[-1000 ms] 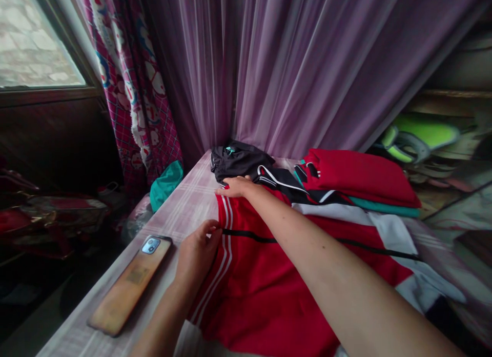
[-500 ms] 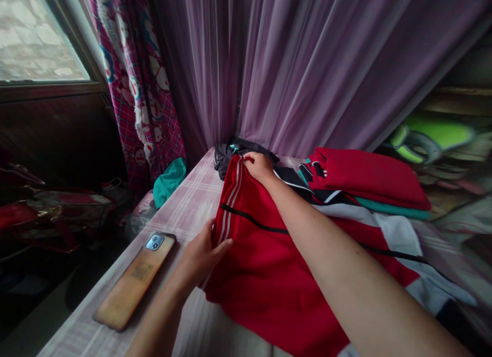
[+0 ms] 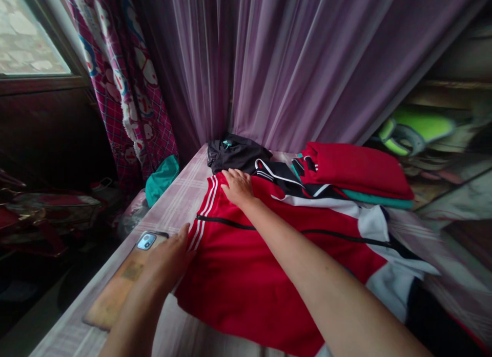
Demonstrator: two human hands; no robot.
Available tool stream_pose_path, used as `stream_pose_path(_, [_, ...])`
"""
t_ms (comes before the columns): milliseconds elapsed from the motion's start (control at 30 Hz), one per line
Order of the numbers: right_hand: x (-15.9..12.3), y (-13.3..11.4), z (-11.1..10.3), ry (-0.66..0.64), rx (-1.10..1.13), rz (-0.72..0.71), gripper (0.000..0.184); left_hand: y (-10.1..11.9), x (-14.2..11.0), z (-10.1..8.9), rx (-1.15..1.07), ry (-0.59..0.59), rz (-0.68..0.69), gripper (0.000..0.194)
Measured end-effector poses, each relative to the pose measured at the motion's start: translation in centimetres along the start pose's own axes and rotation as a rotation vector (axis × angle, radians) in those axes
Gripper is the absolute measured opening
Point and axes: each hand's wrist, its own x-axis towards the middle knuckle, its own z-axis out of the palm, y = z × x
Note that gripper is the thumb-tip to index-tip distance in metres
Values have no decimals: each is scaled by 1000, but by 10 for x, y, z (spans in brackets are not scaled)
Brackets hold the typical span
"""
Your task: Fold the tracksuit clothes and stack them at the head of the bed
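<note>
Red jacket hem (image 3: 207, 207) back down flat

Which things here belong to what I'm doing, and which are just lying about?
In use:
red jacket, right hand resting on it, left hand at its edge
table beneath it

Apparently just lying about:
phone
dark garment
teal bundle
folded red clothes, though possibly related

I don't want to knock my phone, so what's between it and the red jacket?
In the head view, your left hand and forearm lie between the phone and the red jacket; pale checked tablecloth shows around them.
</note>
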Motion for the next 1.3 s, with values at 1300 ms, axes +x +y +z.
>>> stream_pose_path(1300, [-447, 221, -185, -314, 296, 827, 43, 41, -60, 57, 139, 437, 740, 54])
